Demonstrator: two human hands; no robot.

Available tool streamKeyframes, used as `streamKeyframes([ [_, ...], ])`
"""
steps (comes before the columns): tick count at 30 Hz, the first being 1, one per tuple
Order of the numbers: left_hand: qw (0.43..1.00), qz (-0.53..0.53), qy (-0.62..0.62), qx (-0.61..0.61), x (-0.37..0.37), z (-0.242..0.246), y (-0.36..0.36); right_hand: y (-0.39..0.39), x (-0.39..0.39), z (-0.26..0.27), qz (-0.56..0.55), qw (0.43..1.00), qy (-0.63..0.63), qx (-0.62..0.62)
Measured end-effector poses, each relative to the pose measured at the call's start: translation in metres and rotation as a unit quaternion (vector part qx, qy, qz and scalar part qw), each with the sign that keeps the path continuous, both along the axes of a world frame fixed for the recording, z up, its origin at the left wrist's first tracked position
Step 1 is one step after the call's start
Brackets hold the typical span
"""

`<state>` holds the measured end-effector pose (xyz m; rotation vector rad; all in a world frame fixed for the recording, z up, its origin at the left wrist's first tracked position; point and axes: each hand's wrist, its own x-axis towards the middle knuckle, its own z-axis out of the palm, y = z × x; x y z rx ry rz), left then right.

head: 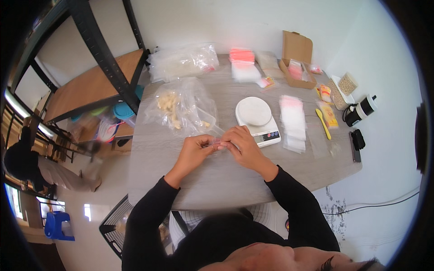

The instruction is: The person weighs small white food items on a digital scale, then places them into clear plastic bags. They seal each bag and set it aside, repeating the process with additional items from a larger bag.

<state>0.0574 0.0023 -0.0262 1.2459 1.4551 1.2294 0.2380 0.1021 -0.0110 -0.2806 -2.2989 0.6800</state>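
Close together over the table (203, 183), my left hand (195, 152) and my right hand (244, 147) pinch a small transparent plastic bag (217, 140) with a pinkish edge. Fingers hide most of it, so its contents cannot be made out. Just beyond my left hand lies a large open plastic bag (193, 88) of pale yellow snack-like pieces (168, 103). A transparent scoop (206, 117) rests in it, its handle pointing towards my hands. Right behind my right hand is a white digital kitchen scale (253, 111) with a round platform. Fanned small zip bags (293, 123) lie right of the scale.
Large plastic bags (183, 64), a zip-bag stack (244, 66) and an open cardboard box (298, 76) line the back. Rightward lie a yellow spoon (323, 124), a black-and-white tumbler (361, 110) and a phone (354, 149). A metal-framed shelf (98, 76) and another person (51, 166) are left.
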Motion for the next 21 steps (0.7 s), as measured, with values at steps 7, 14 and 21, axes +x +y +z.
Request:
streamKeyframes([
  [7,0.994,-0.079,-0.077,0.017,-0.001,0.004,0.001,0.001,0.002,-0.003,0.036,0.999,-0.001,0.026],
  [14,0.975,-0.195,-0.100,-0.021,-0.002,0.011,-0.003,-0.005,0.006,-0.003,0.078,0.996,-0.013,0.047],
  [21,0.956,-0.249,-0.152,-0.027,0.002,0.011,-0.006,-0.008,0.005,0.002,0.114,0.992,-0.001,0.062],
])
